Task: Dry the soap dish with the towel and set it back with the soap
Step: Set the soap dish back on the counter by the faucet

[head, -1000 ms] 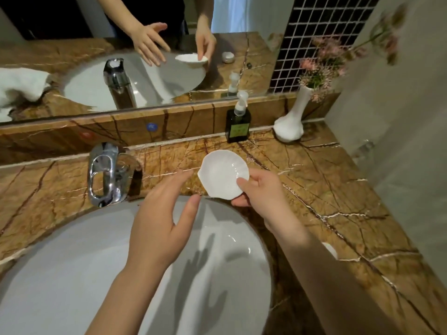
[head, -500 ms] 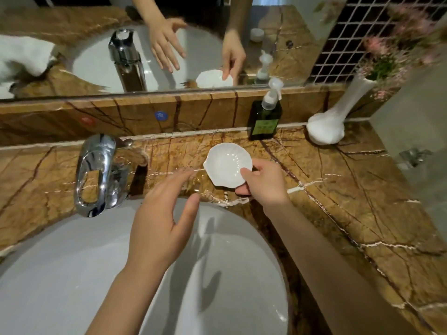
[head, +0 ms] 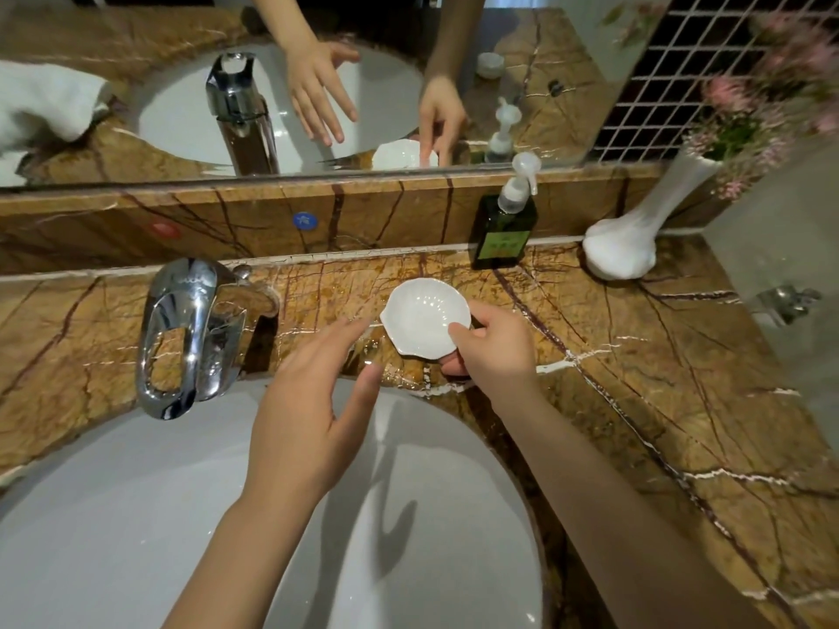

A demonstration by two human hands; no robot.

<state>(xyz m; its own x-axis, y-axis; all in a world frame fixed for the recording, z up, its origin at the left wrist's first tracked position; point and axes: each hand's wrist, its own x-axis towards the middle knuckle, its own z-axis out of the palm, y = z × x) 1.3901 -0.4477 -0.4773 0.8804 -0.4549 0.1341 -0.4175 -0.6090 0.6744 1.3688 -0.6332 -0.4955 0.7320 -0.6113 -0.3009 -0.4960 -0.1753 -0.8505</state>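
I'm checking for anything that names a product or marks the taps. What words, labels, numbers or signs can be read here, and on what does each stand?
Blue round sticker on the marble backsplash: one white character, too blurred to read.
Red round sticker on the backsplash: no readable mark.
Green label on the dark pump bottle: print too small to read.
Soap dish, in the right hand: no text.
Faucet: none legible.

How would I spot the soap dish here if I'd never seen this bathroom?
Start at the chrome faucet behind the white sink and look right along the brown marble counter. The soap dish sits there, held at its edge by the right hand. It is a small, shallow, empty white shell-shaped dish, much lower than the dark green pump bottle and white vase behind it.
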